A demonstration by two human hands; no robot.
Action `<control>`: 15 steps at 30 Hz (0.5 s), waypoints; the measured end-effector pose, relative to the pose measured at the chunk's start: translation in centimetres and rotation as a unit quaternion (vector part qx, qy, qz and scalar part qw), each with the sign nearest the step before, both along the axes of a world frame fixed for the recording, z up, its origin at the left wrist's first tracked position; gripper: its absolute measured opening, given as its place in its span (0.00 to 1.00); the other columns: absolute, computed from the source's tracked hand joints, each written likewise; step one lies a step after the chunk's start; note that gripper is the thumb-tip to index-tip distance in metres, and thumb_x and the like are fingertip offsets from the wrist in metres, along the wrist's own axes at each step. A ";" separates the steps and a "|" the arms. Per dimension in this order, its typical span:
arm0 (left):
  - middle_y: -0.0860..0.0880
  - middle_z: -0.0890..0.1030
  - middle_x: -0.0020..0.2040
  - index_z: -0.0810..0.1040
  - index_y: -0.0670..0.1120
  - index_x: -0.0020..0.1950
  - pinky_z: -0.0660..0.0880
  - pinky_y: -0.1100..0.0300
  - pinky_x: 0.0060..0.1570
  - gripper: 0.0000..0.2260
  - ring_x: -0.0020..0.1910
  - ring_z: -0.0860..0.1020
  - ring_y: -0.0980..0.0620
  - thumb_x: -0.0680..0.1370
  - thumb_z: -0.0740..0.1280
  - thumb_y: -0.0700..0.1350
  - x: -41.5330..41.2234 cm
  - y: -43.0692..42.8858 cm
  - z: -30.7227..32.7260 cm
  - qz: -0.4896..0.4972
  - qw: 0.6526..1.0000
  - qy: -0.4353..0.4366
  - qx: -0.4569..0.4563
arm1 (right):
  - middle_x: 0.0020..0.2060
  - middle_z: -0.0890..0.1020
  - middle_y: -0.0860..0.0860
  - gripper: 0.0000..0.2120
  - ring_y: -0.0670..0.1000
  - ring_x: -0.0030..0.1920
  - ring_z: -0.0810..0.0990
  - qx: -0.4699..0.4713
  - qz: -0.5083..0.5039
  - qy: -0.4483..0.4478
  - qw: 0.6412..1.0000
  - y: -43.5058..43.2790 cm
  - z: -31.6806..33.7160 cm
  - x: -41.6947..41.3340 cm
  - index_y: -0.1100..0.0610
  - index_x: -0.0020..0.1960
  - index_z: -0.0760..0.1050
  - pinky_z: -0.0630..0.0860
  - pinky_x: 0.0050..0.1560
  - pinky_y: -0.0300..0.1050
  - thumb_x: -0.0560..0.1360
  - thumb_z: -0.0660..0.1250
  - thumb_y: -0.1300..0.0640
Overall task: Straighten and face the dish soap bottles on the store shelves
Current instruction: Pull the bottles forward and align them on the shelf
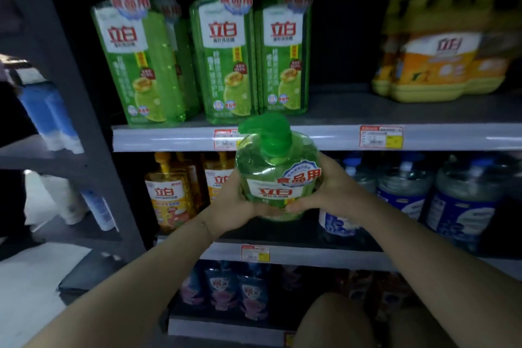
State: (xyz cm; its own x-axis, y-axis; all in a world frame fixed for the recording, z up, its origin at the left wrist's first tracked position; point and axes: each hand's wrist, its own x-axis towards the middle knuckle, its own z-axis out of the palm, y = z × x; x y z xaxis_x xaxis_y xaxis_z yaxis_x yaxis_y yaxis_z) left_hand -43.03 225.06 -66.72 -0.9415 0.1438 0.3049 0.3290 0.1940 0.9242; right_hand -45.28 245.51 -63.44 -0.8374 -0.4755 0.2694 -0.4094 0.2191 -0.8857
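Both hands hold a green pump bottle of dish soap in front of the shelves.

The left hand and right hand wrap the bottle's two sides, fingers curled behind it and thumbs nearly meeting across its lower label. The bottle is tilted, pump head toward the upper shelf edge, label facing the camera. It is off the shelf, just below that edge and in front of the middle shelf. Three matching green bottles stand on the upper shelf, the leftmost turned slightly. Well to their right sit yellow jugs, too blurred to read but possibly the same brand. Orange pump bottles stand behind the left hand on the middle shelf.
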 end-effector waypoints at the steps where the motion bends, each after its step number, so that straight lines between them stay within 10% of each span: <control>1: 0.47 0.82 0.57 0.69 0.40 0.67 0.79 0.61 0.50 0.35 0.55 0.81 0.55 0.63 0.75 0.24 0.4 0.4 0.7 -0.003 1.000 0.001 0.005 | 0.48 0.83 0.43 0.38 0.39 0.48 0.82 -0.006 0.001 0.010 1.000 0.4 0.8 0.5 0.47 0.61 0.71 0.78 0.46 0.34 0.58 0.79 0.73; 11: 0.54 0.83 0.54 0.64 0.53 0.67 0.79 0.63 0.46 0.41 0.53 0.82 0.58 0.62 0.77 0.27 1.8 3.1 9.5 -0.013 0.997 0.067 0.029 | 0.50 0.83 0.40 0.36 0.42 0.52 0.81 -0.035 -0.022 0.095 0.995 3.4 9.6 3.1 0.43 0.58 0.73 0.79 0.51 0.42 0.59 0.79 0.70; 15: 0.52 0.81 0.58 0.60 0.51 0.72 0.80 0.58 0.53 0.47 0.56 0.81 0.56 0.61 0.81 0.33 1.0 3.6 13.0 0.004 0.995 0.099 -0.003 | 0.42 0.82 0.37 0.33 0.32 0.44 0.79 -0.049 -0.036 0.128 0.990 4.0 12.5 3.0 0.44 0.52 0.72 0.75 0.41 0.28 0.59 0.77 0.75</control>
State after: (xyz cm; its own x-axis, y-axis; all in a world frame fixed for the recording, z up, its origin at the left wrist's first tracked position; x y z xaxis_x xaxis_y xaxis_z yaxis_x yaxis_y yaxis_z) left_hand -42.05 228.70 -53.74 -0.8644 0.1392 0.4831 0.5024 0.2035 0.8403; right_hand -42.30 249.54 -50.93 -0.7664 -0.3778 0.5194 -0.6098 0.1738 -0.7733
